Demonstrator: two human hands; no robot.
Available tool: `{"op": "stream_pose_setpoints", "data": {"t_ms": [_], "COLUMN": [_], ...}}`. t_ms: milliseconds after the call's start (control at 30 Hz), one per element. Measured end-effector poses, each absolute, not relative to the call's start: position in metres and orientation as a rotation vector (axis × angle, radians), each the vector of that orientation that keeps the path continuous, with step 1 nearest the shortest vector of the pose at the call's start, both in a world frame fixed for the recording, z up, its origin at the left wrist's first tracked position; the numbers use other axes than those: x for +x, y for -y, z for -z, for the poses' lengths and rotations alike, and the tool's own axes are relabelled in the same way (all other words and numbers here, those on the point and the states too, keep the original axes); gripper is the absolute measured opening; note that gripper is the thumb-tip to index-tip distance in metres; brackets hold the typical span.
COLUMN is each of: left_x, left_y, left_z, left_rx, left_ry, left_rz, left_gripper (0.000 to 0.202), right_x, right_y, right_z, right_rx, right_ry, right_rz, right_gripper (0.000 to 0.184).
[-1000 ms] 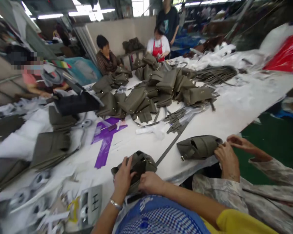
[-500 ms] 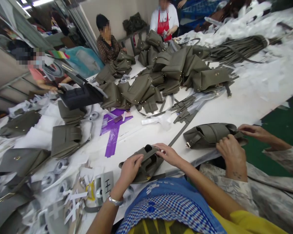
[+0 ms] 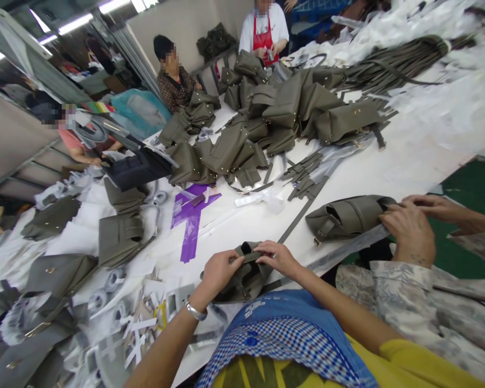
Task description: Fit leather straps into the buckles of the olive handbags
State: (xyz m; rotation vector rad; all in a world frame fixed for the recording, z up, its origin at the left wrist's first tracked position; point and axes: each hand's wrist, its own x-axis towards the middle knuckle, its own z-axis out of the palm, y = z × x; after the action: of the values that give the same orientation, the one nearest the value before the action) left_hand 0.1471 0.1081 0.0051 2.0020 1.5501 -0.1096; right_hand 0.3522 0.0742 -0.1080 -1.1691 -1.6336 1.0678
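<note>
An olive-green handbag (image 3: 242, 284) lies at the table's near edge, right in front of my apron, with dark openings showing in its top. My left hand (image 3: 223, 274) pinches the bag's upper edge at the left, thumb and fingers together. On the right of the same edge, my right hand (image 3: 281, 258) grips it between thumb and fingertips. A flat band of the bag runs between the two hands. The far underside of the bag is hidden. A long olive strap (image 3: 297, 223) reaches from beside my right hand up the table.
Beside me on the right, a co-worker's hands (image 3: 410, 231) hold another olive bag (image 3: 343, 215). A large heap of olive bags (image 3: 283, 108) covers the table's middle. Purple tape (image 3: 192, 237) sticks to the white tabletop (image 3: 226, 215). More bags (image 3: 60, 272), tape rolls and paper scraps lie left.
The view has shifted slightly. Both my hands stay on the bag's upper edge, the left a little closer to the right. The co-worker's hands have moved right along their bag.
</note>
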Motion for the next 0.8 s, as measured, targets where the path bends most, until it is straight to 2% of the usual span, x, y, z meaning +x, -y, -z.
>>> {"op": "stream_pose_setpoints", "data": {"t_ms": [333, 533, 800], "left_x": [0.168, 0.186, 0.190], "left_y": [-0.114, -0.114, -0.108], "left_z": [-0.022, -0.013, 0.002], "left_rx": [2.203, 2.219, 2.236], "left_ry": [-1.532, -1.488, -1.475], "left_rz": [0.423, 0.492, 0.469], "left_gripper": [0.026, 0.031, 0.028], "right_x": [0.343, 0.336, 0.333], "right_y": [-0.062, -0.056, -0.047], "right_z": [0.108, 0.110, 0.118], "right_rx": [-1.201, -1.185, -1.155], "right_ry": [1.673, 1.699, 1.684], "right_rz": [-0.995, -0.949, -0.962], "right_gripper": [0.027, 0.026, 0.021]}}
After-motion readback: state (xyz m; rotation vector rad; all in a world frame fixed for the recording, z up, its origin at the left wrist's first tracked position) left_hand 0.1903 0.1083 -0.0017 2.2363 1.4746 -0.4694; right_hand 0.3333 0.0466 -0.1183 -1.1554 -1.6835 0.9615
